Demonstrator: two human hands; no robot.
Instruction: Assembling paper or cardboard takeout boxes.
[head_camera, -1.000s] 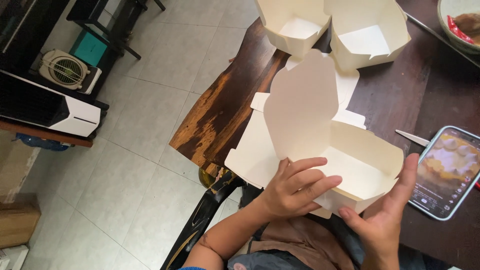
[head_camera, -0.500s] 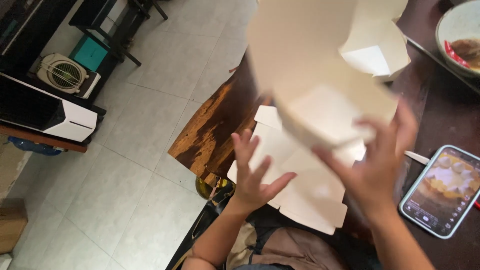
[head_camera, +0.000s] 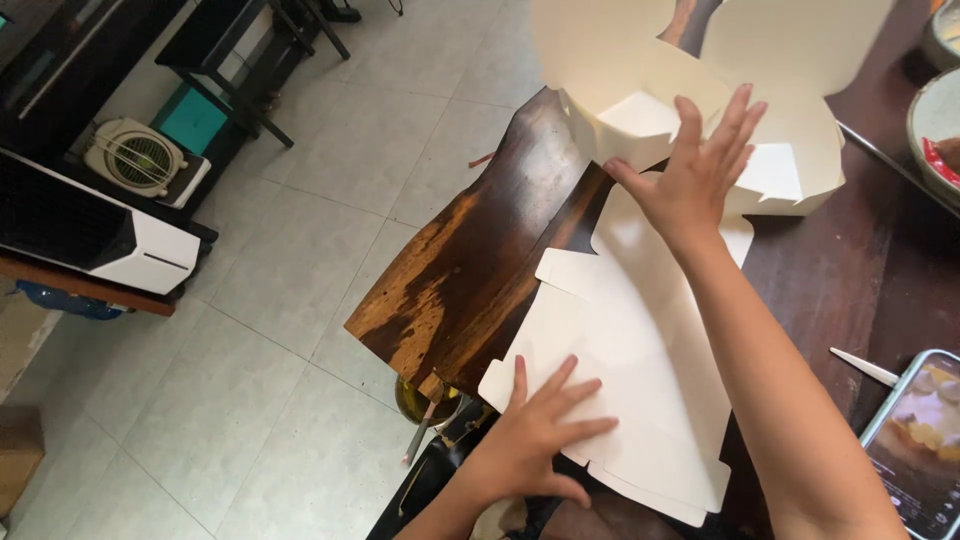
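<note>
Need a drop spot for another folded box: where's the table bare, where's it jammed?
Bare wood: the left table edge beside the flat cardboard blanks, and the dark strip between the blanks and the phone. Crowded: the far end, where folded boxes sit under the right hand; left hand covers the near blank.

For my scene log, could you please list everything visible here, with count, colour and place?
folded paper boxes: two, cream, far end of table
flat box blanks: a stack, cream, near table edge
wooden table: one, dark brown, centre right
phone: one, screen lit, lower right
bowl: one, pale, right edge
small fan: one, beige, floor left
left hand: flat on the blanks
right hand: open, against a folded box
</note>
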